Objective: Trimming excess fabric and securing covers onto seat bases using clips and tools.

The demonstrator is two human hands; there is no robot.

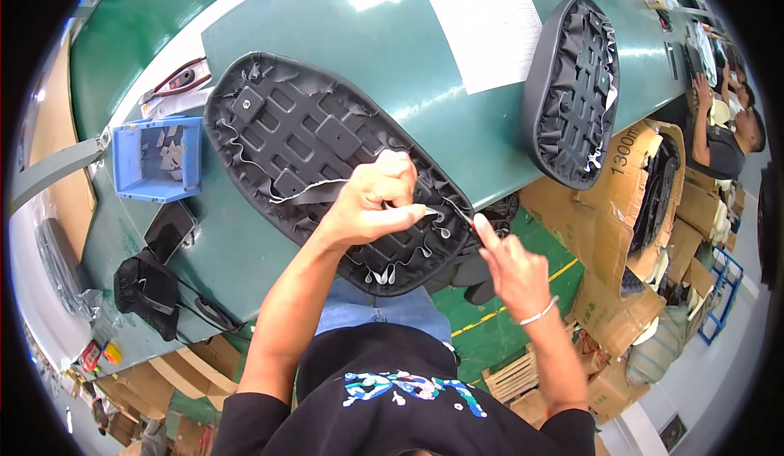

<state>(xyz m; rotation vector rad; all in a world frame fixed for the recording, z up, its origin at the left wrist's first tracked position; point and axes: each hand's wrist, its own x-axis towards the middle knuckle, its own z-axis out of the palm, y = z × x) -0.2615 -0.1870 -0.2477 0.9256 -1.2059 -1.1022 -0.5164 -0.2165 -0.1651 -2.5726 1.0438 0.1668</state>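
A black padded seat [310, 142] lies underside up at the table's front edge, its ribbed plastic base showing and its cover gathered around the rim. My left hand [371, 199] is closed over the seat, thumb and fingers pinching a dark strip of cover material [320, 192] with a pale edge. At the seat's right rim, my right hand [516, 270] is closed around a slim tool [467, 217] whose tip meets the cover edge. Most of the tool is hidden in the fingers, so its kind is unclear. White folded tabs [384, 277] stick up along the near rim.
A second black seat [572, 88] rests farther right, beside a white paper sheet [482, 23]. To the left are a blue bin [158, 159] with scraps, red-handled pliers [175, 80], a phone [170, 231] and a black pouch [147, 293]. Cardboard boxes [608, 203] stand at right.
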